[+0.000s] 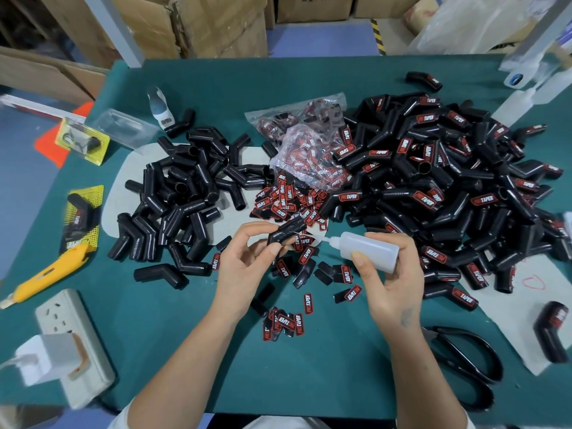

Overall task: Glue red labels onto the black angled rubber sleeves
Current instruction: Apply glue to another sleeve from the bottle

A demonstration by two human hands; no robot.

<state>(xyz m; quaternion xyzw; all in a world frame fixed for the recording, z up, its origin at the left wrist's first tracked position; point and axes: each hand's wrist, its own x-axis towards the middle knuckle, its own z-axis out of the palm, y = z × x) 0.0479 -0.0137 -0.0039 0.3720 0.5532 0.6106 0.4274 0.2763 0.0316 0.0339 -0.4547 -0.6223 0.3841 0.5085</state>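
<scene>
Above the green table, hands raised: left pinching sleeve, right gripping glue bottle.

I saw unlabelled sleeves piled left of centre, labelled sleeves heaped right, loose labels between them, scissors lower right.

The rubber sleeve at centre frame is looking like smooth black rubber with a faint sheen. The glue bottle beside it is showing as cloudy, translucent soft plastic. The table is wearing a matt teal cloth-like cover. The labels are appearing as glossy red and black printed pieces. At upper centre, the bag is glinting as thin, crinkled clear plastic.
</scene>
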